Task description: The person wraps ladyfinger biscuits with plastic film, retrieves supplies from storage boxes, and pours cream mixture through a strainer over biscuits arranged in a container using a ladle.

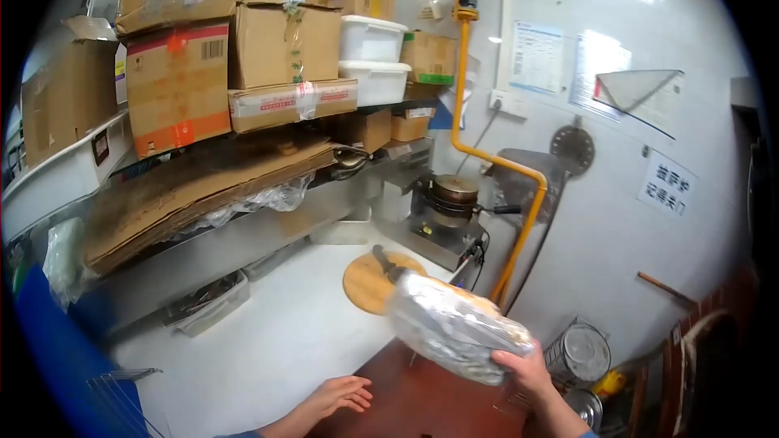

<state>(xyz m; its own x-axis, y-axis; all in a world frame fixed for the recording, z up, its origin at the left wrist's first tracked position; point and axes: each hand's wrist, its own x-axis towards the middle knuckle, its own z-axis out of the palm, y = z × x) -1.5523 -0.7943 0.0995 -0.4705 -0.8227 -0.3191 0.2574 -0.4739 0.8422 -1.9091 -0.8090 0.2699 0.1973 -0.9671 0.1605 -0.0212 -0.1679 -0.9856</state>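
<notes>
My right hand [523, 369] grips the right end of a clear, shiny plastic-wrapped package [454, 328], which is held up beyond the front edge of the white table. What the package contains is hard to make out. Nothing is in my left hand [339, 396]; its fingers are apart, over the table's front edge and left of the package. Behind the package, a round wooden board [365, 282] lies on the white table [276, 341]. A dark-handled tool [381, 258] rests on the board, its far end partly hidden by the package.
A round cooking appliance [453, 199] stands at the table's back right, near a yellow pipe [531, 219]. Cardboard boxes [284, 45] and white tubs [372, 81] fill the shelf above. A plastic bin [213, 304] sits at the table's left. Metal containers [586, 347] stand at the lower right.
</notes>
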